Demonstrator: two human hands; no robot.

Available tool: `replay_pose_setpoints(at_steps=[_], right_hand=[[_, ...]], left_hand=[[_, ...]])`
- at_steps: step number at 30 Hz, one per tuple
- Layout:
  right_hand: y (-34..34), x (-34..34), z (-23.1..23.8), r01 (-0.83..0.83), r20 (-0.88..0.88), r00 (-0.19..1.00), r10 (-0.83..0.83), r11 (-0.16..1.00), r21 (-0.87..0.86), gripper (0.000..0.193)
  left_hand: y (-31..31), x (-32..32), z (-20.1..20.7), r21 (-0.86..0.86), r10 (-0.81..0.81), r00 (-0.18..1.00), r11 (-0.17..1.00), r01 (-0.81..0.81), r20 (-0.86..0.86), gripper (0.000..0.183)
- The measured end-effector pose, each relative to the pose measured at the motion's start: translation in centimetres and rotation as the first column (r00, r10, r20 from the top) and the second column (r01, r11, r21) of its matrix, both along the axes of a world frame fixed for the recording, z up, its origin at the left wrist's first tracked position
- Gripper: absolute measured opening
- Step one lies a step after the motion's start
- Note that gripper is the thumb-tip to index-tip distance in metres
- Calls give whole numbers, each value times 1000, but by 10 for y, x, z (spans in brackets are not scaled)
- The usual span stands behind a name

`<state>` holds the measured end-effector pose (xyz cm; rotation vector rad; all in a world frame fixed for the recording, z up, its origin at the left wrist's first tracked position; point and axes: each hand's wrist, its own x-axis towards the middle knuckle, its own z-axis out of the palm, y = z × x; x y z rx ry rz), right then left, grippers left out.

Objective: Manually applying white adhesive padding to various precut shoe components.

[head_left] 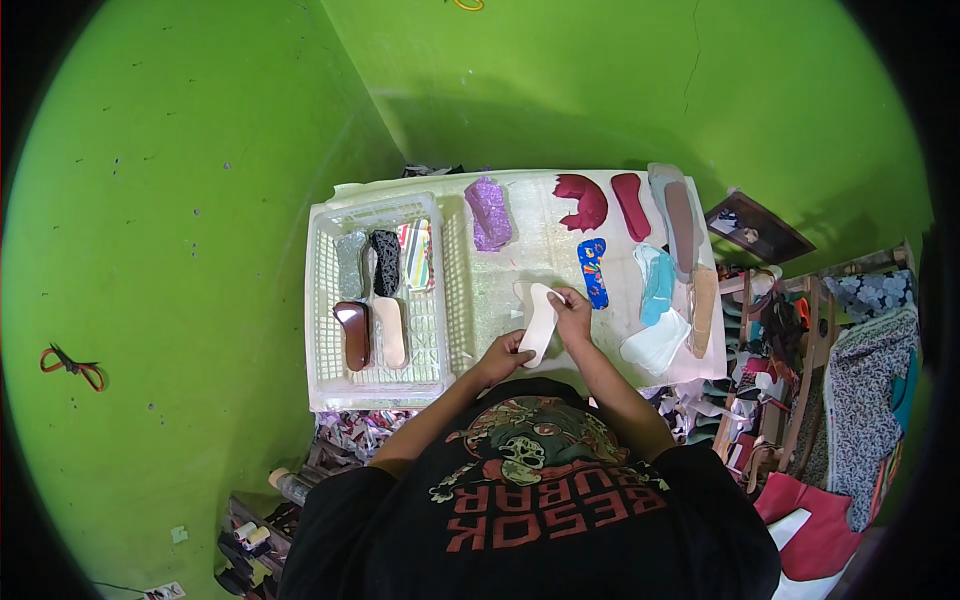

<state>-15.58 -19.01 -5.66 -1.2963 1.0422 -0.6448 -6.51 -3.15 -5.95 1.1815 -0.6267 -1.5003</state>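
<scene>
A cream shoe insole (541, 328) is held slightly tilted above the near middle of the table. My left hand (504, 358) pinches its near end, and my right hand (572, 318) grips its far right edge. Just beyond my right hand lies a blue patterned insole (593, 272). A pale flat piece, partly hidden, shows beside the held insole's far end. To the left, a white plastic basket (428, 382) contains several insoles, among them a striped one (416, 255), a glossy brown one (353, 335) and a beige one (390, 333).
A purple piece (488, 214), a ragged dark red piece (581, 203) and a dark red insole (630, 206) lie along the table's far side. Teal (657, 287), white (658, 343), tan and grey pieces cluster at right. A rack (775, 380) with scraps stands beyond; green walls enclose the left and far sides.
</scene>
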Motion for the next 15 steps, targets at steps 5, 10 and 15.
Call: replay_pose_setpoints(at_steps=[5, 10, 15], right_hand=[[-3, 3, 4, -16, 119, 993, 12, 999, 28, 8], [1, 6, -2, 58, 99, 993, -67, 994, 90, 13], [12, 12, 8, 3, 99, 995, -21, 983, 186, 28]], left_hand=[[11, 3, 9, -33, 121, 993, 992, -120, 9, 22], [20, 3, 10, -5, 198, 977, 980, -199, 75, 14], [29, 4, 18, -46, 267, 963, 963, -266, 17, 13]])
